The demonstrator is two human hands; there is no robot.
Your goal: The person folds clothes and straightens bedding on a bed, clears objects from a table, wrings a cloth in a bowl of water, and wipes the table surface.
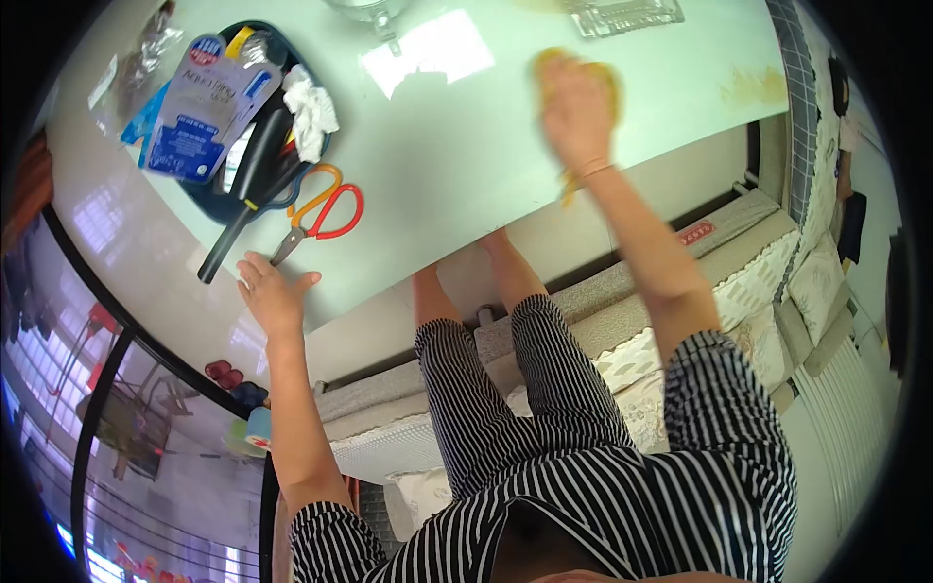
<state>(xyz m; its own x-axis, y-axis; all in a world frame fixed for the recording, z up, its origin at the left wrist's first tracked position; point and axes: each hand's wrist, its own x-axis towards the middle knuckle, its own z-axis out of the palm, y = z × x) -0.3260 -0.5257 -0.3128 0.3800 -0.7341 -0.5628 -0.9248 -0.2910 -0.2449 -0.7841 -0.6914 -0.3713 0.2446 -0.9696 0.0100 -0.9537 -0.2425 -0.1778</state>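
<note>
My right hand [577, 112] presses a yellow cloth [610, 89] onto the pale green tabletop [437, 185], with its fingers closed on the cloth and slightly blurred. At the table's near left edge my left hand [271, 291] rests with fingers spread and nothing in it. Just beyond its fingertips are scissors [301, 233] with one red and one orange handle. A dark blue basket [216, 206] behind them is heaped with a blue and grey packet [201, 117], a black-handled tool [260, 155] and crumpled white tissue [310, 113].
A glass tray [630, 14] stands at the far edge, with a clear glass vessel [367, 10] to its left. Yellowish smears mark the table's right end. A sofa [583, 330] runs along the near side, behind my legs.
</note>
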